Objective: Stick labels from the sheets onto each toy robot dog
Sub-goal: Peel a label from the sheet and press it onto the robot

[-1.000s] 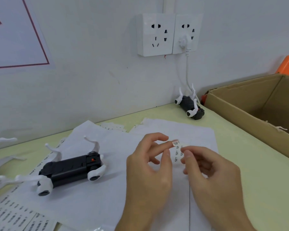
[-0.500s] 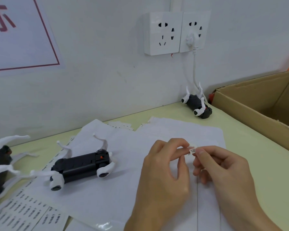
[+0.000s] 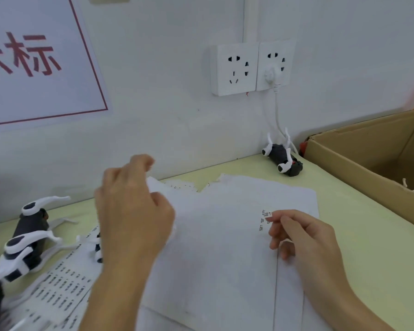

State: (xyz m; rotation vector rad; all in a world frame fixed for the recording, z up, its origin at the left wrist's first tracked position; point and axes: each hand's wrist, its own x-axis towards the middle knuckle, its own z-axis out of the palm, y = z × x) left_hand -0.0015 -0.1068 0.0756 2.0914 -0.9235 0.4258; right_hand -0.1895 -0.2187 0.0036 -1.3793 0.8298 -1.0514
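- Head view, lower right of frame: right hand [image 3: 304, 237] pinches a small white printed label [image 3: 266, 214] at thumb and forefinger tip, other fingers loosely curled; label sits just above the white backing sheet [image 3: 225, 247].
- Centre left: left hand [image 3: 134, 211] hovers with fingers curled inward, blurred; cannot tell whether it holds anything.
- Behind that hand, a black toy robot dog with white legs [image 3: 97, 247] is mostly hidden.
- Far left: second black-and-white toy dog [image 3: 26, 237] lies on its side; printed label sheets [image 3: 60, 287] are under and beside it.
- Upper right of table: third toy dog [image 3: 282, 158] lies near the wall, beside the brown cardboard box [image 3: 359, 168].
- Risk: label is held by one edge only; it could curl and stick to the fingertip or the sheet.
- Risk: the dog's splayed legs could make it roll under pressure, leaving the label crooked.
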